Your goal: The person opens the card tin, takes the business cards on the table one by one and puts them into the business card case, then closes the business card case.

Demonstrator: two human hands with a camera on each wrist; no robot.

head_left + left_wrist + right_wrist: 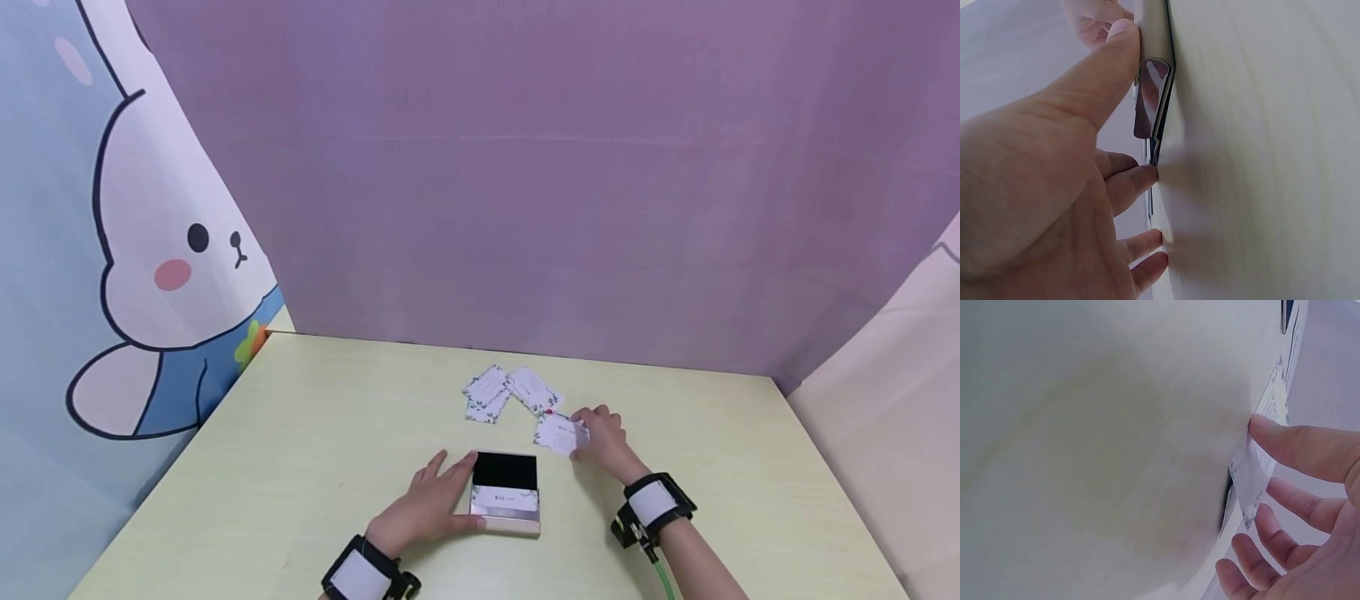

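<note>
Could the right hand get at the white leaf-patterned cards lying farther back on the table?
Probably yes. The right hand already touches one white leaf-patterned card, and the other loose cards lie just beyond on the bare pale table, with nothing between them.

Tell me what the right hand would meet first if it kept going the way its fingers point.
Probably the loose cards beyond the card the right hand already pinches; depth is hard to judge.
</note>
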